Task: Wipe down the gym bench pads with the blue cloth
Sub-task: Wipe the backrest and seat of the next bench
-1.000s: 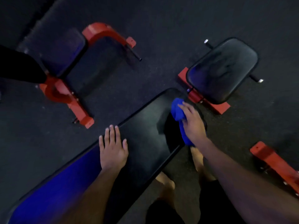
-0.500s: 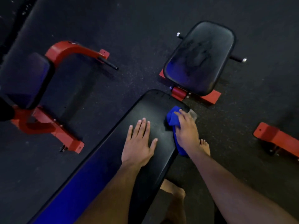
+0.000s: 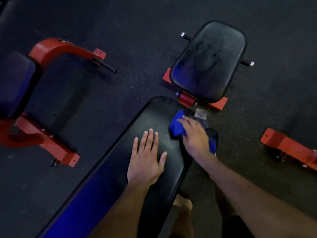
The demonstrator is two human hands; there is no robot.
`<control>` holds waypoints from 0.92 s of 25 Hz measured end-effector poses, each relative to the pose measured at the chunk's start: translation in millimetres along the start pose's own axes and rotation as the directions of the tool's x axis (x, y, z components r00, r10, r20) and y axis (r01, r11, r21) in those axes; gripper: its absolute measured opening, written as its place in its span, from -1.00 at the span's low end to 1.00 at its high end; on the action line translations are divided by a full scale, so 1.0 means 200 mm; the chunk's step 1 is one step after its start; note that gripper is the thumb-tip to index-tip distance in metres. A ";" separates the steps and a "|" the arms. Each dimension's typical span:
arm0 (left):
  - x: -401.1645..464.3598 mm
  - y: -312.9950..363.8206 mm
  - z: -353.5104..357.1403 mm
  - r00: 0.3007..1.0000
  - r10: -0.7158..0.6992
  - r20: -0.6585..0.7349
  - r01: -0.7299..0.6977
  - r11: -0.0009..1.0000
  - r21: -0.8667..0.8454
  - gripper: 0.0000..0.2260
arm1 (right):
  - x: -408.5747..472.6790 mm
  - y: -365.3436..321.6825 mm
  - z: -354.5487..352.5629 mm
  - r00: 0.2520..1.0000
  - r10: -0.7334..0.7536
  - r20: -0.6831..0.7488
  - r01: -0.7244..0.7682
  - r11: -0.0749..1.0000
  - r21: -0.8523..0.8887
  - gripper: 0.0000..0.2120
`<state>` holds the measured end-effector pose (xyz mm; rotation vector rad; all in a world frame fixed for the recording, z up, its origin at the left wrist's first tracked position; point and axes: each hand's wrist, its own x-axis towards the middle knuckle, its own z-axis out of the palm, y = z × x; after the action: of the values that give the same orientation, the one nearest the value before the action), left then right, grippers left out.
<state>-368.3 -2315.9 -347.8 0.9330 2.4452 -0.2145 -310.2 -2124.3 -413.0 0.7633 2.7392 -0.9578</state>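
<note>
A long black bench back pad point(image 3: 120, 169) runs from the lower left up to the centre. My left hand point(image 3: 146, 158) lies flat on it with fingers spread. My right hand point(image 3: 195, 136) presses the blue cloth point(image 3: 176, 126) against the pad's upper right edge, fingers laid over the cloth; part of the cloth hangs past the edge below my wrist. The separate black seat pad point(image 3: 209, 60) stands beyond it at the upper right, with smeared marks on its surface.
The red frame point(image 3: 187, 99) joins the two pads. Another bench with a dark pad point(image 3: 15, 83) and red frame point(image 3: 56, 48) stands at the left. A red foot bar point(image 3: 289, 148) lies at the right. My bare feet point(image 3: 182, 205) stand on dark rubber flooring below the bench.
My left hand has slid up the back pad toward its top end. My right hand with the cloth stays at the pad's upper right edge while the view has shifted.
</note>
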 end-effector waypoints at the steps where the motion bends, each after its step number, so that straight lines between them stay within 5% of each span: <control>1: 0.00 0.00 0.00 1.000 0.001 0.004 -0.001 1.000 0.001 -0.34 | -0.08 -0.05 0.01 0.999 -0.045 -0.010 0.045 0.999 -0.013 -0.44; 4: 0.00 0.00 0.00 1.000 -0.004 -0.001 0.004 1.000 -0.003 -0.35 | -0.02 0.02 0.01 0.996 -0.088 -0.034 0.088 0.996 -0.009 -0.45; 10: 0.00 -0.01 0.01 0.999 0.004 -0.037 -0.006 0.999 -0.043 -0.35 | 0.37 0.26 -0.04 0.947 0.317 0.051 -0.320 0.943 0.091 -0.71; 17: 0.01 0.00 0.01 0.999 -0.004 -0.041 0.002 0.999 -0.043 -0.34 | -0.02 0.10 0.02 0.994 0.062 -0.094 -0.053 0.994 0.099 -0.48; 20: 0.00 -0.01 0.03 0.999 -0.004 -0.046 0.002 0.999 -0.034 -0.34 | 0.06 0.15 0.06 0.986 0.114 -0.125 -0.100 0.989 0.113 -0.53; 23: 0.00 -0.01 0.02 1.000 0.002 -0.029 -0.003 1.000 -0.031 -0.34 | 0.30 0.26 -0.01 0.971 0.240 -0.004 -0.238 0.965 0.110 -0.69</control>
<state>-367.8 -2319.7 -351.5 0.9320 2.4669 -0.1632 -335.6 -2062.9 -457.3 1.0963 2.5482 -1.0568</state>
